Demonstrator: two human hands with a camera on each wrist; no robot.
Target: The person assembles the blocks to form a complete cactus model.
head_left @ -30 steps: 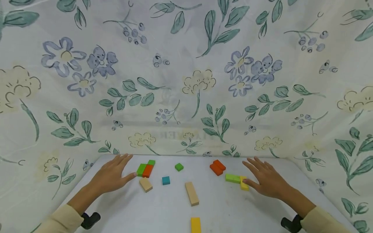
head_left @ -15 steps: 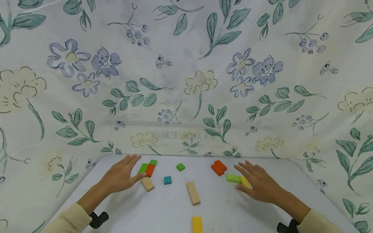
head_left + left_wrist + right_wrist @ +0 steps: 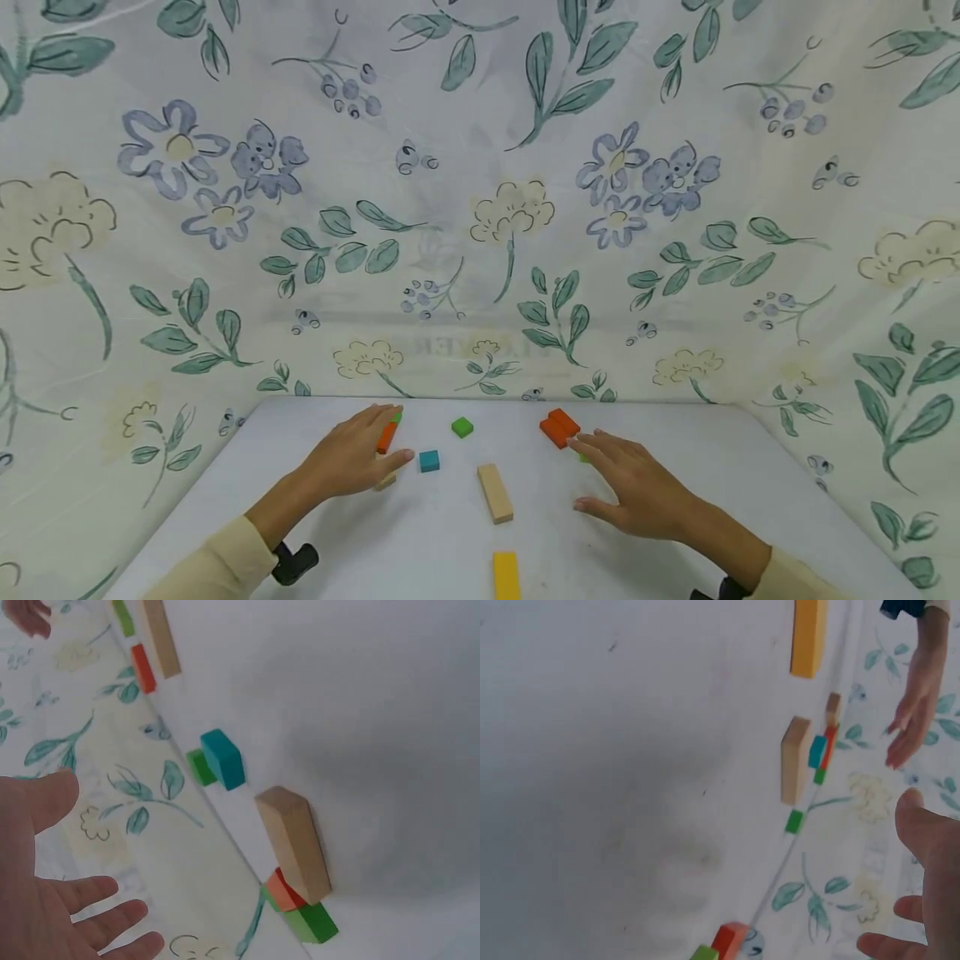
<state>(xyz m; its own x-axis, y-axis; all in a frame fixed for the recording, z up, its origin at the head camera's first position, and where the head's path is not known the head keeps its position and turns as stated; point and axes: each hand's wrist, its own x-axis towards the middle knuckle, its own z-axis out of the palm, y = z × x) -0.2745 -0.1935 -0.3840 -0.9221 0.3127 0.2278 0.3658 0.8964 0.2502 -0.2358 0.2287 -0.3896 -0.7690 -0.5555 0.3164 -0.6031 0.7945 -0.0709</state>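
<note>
My left hand (image 3: 348,458), fingers spread, hangs over the left group of blocks. Peeking out past it are an orange block (image 3: 386,438), a bit of green block (image 3: 397,417) and a short wooden block (image 3: 386,481); the left wrist view shows that wooden block (image 3: 292,844) whole. My right hand (image 3: 641,487), also with fingers extended and holding nothing, is above the right group. Two red-orange blocks (image 3: 559,428) lie beyond its fingertips. Only a corner of a light green block (image 3: 584,457) shows there, and a yellow block beside it is hidden by the hand.
Between the hands lie a teal cube (image 3: 429,461), a small green block (image 3: 462,427) and a long wooden block (image 3: 495,493). Nearer the front is a yellow block (image 3: 506,575). A floral cloth (image 3: 450,275) rises behind the white table (image 3: 570,558).
Both hands have moved inward: the left to the right, now covering most of its green block, and the right to the left, now covering the yellow and most of the light green block. Blocks stay put.
</note>
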